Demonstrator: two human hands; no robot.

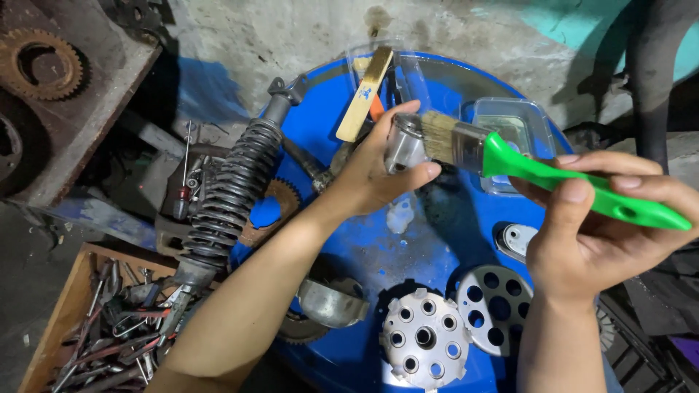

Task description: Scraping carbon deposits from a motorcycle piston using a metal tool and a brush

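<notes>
My left hand grips a small silver metal engine part and holds it up over a blue drum top. In my right hand is a paintbrush with a green handle, its pale bristles touching the metal part. A second brush with a wooden handle lies on the drum behind my left hand. A clear plastic tub sits just beyond the green brush.
A black coil shock absorber leans off the drum's left edge. Two perforated metal discs and a metal bowl-shaped part lie on the near side. A wooden box of hand tools sits lower left; rusty sprockets upper left.
</notes>
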